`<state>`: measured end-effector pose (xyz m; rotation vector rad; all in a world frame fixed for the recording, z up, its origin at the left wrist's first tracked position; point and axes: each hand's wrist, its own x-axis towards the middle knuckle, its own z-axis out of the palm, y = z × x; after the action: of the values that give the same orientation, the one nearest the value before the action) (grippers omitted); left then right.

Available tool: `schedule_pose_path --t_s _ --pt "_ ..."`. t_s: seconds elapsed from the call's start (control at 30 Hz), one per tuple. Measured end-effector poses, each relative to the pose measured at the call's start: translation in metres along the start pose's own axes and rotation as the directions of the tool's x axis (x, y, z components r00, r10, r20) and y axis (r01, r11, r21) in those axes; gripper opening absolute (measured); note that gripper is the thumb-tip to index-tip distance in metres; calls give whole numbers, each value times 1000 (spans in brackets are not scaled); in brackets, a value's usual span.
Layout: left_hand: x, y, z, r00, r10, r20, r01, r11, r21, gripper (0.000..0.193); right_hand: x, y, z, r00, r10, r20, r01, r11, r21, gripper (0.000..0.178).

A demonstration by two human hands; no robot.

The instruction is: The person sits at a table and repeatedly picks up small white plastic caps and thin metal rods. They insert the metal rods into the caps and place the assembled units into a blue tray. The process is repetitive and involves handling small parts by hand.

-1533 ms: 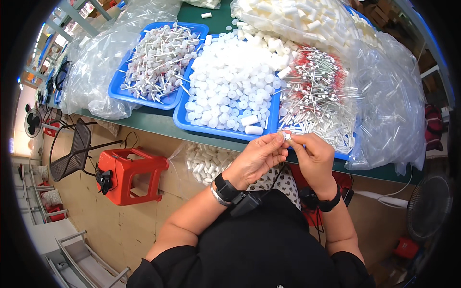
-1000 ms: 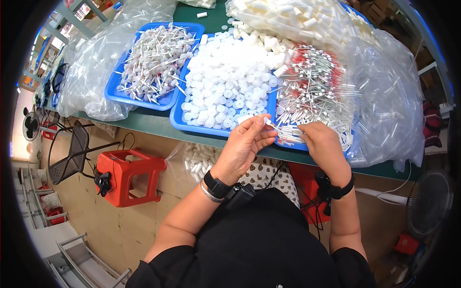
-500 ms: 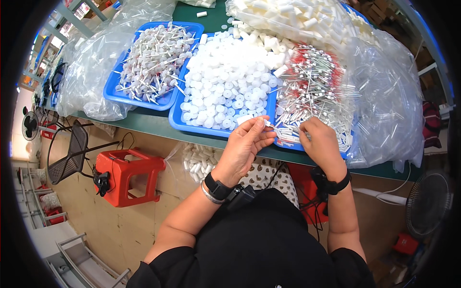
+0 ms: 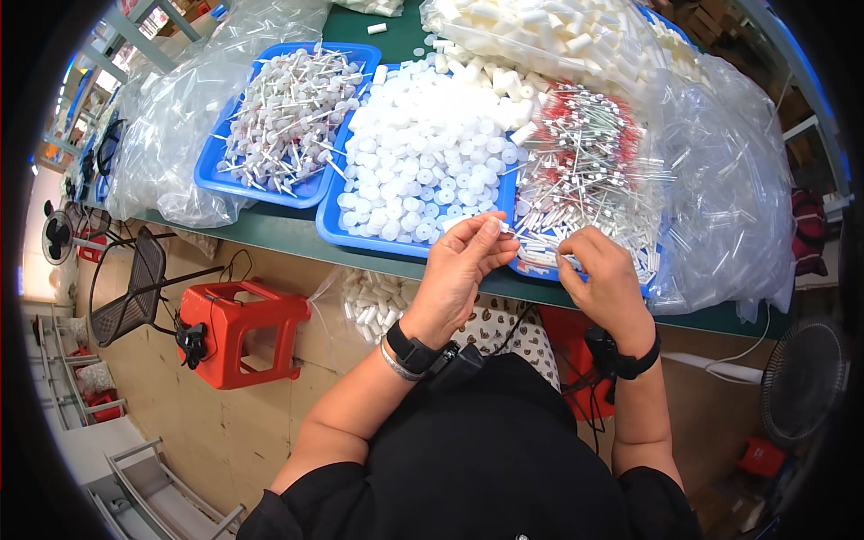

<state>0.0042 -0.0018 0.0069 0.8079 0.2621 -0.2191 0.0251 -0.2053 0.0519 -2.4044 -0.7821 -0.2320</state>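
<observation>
My left hand (image 4: pixel 461 270) is raised over the table's front edge, thumb and fingers pinched on a small white plastic piece (image 4: pixel 506 229). Another white piece (image 4: pixel 455 222) shows behind its fingers; I cannot tell whether it is held. To the right, my right hand (image 4: pixel 605 277) is closed with its fingertips together, by the front of a blue tray (image 4: pixel 648 290) of thin pins with white ends (image 4: pixel 576 193) and red parts. Whatever it pinches is too small to make out. A middle blue tray (image 4: pixel 360 238) of round white washers (image 4: pixel 423 171) lies beyond my left hand.
A left blue tray (image 4: pixel 209 180) contains assembled washer-and-pin pieces (image 4: pixel 288 117). Clear plastic bags (image 4: pixel 720 189) flank the trays, and a bag of white foam cylinders (image 4: pixel 558 36) lies at the back. On the floor stand a red stool (image 4: pixel 238 328) and a black fan (image 4: pixel 801 378).
My right hand has shifted slightly down, its fingertips curling closer together. My left hand has turned a little, and less of the white piece shows at its fingertips.
</observation>
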Motion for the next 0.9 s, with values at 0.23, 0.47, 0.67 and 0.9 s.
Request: schedule_pose_path --t_s 0.23,0.47,0.67,0.9 --pt "0 1 -1 1000 23 6 -23 998 60 34 -1 -1 2 999 -27 -21 26 999 -24 11" --pt "-2 1 0 996 -7 84 -9 983 182 36 -4 -5 12 999 -17 -50 21 997 70 11" --pt "-4 -5 0 992 -55 115 39 990 135 39 -12 3 26 936 299 185 -351 778 521 8" --pt "-7 -5 -5 993 -60 103 50 994 94 40 -9 -10 33 952 295 80 -294 809 509 9"
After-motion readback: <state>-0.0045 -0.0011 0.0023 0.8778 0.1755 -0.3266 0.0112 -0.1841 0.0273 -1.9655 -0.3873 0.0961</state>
